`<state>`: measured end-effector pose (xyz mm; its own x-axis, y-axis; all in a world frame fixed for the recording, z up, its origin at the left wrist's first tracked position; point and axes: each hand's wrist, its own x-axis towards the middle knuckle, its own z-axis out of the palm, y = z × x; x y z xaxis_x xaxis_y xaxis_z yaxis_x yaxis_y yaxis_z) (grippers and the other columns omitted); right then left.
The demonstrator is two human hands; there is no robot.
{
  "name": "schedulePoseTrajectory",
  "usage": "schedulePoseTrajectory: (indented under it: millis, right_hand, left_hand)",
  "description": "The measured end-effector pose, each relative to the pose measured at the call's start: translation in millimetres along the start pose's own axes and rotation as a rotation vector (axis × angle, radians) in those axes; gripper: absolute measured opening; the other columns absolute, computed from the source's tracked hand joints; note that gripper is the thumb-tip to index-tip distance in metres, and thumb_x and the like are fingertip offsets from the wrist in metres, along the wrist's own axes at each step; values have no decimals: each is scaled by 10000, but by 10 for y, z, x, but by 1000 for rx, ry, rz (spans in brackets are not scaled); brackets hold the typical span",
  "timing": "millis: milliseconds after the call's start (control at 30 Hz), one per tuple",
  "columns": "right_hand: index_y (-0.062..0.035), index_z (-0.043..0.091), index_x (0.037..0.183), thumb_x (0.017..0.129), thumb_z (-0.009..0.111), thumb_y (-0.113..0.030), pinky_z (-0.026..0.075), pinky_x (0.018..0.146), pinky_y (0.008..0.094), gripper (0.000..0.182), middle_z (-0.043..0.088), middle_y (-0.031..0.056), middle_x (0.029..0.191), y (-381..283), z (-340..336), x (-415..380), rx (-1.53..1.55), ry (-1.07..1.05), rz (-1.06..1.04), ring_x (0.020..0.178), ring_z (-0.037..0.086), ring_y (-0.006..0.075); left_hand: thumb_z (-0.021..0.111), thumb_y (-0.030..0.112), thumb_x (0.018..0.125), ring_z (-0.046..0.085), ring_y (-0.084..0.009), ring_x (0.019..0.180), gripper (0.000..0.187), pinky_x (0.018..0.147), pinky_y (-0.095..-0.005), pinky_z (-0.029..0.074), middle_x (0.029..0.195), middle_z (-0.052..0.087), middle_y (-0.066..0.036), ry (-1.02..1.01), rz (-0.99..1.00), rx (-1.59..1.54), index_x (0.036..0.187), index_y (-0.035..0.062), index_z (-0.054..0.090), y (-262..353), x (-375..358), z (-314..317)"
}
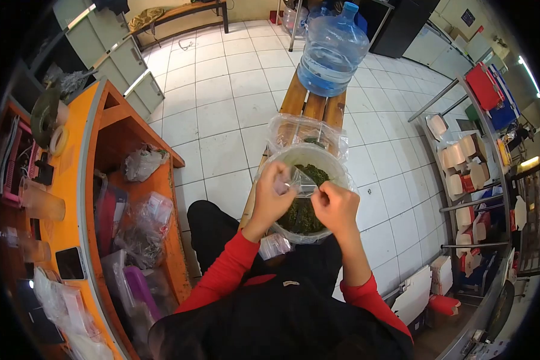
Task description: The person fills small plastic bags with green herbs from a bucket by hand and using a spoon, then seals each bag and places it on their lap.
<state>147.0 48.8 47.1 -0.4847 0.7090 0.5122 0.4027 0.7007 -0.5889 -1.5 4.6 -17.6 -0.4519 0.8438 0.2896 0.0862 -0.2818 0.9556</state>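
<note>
My left hand point(274, 195) and my right hand point(335, 207) pinch opposite sides of a small clear plastic bag point(306, 185). They hold it over a round whitish tub point(342, 171). Inside the tub lies a dark green chopped or leafy mass point(300, 217); its exact kind I cannot make out. The tub stands on a slatted wooden bench point(294, 103), close to my lap. Behind it a larger clear plastic bag point(282, 131) is spread over the bench. A small clear packet point(274, 246) lies at the tub's near side, by my left wrist.
A big blue water jug point(333, 54) stands at the bench's far end. To the left is an orange counter point(81, 180) with a phone point(71, 263), cups and bagged items on its shelf. At right, a metal rack point(477, 207) holds red and white boxes. White floor tiles point(213, 123) surround the bench.
</note>
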Motion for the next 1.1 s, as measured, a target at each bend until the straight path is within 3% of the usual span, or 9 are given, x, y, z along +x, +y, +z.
schedulePoseTrajectory:
  millis: [100,233,333,467,500,600,700,900,1100]
  right_hand:
    - [-24,541,585,836,595,-132,370,428,297,279,577,54,563,139,-65,44,-33,-127,76,424,526,179]
    - [-10,549,608,885,569,-129,292,434,226,302,474,-7,528,181,-143,146,967,-354,760,450,423,80]
    - [-8,559,628,893,594,-152,278,433,219,304,429,-12,504,234,-185,213,1249,-395,719,446,408,73]
    - [-68,673,855,835,612,-62,449,564,295,64,576,88,792,647,105,207,66,-348,115,580,538,185]
    - [-152,699,935,758,639,-19,494,693,355,229,561,77,980,836,210,108,-97,-405,0,776,595,245]
    - [-126,684,917,719,623,-6,507,726,395,239,541,89,994,956,378,8,-301,-709,-161,887,594,279]
    - [-111,680,927,686,627,9,503,720,390,274,533,100,957,992,498,-21,-366,-750,-292,912,587,289]
    - [-40,652,918,814,604,15,498,752,368,127,606,121,919,1160,490,80,58,-379,1,856,626,282]
    - [36,606,906,923,531,-14,522,648,314,92,643,107,736,966,428,-44,299,-479,226,642,645,194]
  left_hand:
    - [723,19,726,639,-240,927,280,759,-291,487,987,650,-79,-140,300,229,976,29,596,585,88,-22]
    - [737,13,720,636,-259,1018,424,858,-319,502,1112,634,-90,-315,299,246,1122,42,605,656,58,-81]
    - [761,56,757,631,-223,1011,463,866,-293,497,1165,617,-99,-156,247,136,1179,20,575,559,60,-164]
    - [759,47,779,603,-156,976,469,839,-259,489,1165,609,-105,243,-133,-276,1203,-4,563,597,93,-333]
    - [759,42,779,598,-145,968,478,833,-255,487,1163,608,-105,298,-196,-306,1212,-6,562,606,99,-379]
    - [756,31,775,593,-126,951,508,824,-248,485,1158,607,-105,385,-307,-371,1240,-4,555,603,105,-465]
    - [746,32,784,596,-128,954,503,826,-248,485,1163,606,-107,391,-345,-386,1248,-2,555,543,80,-517]
    - [736,41,800,597,-132,946,470,807,-232,482,1116,623,-93,384,-243,-322,1237,-5,567,535,90,-517]
    - [730,-12,788,592,-126,934,458,817,-246,484,1056,640,-87,246,-176,-167,1219,-17,575,386,71,-373]
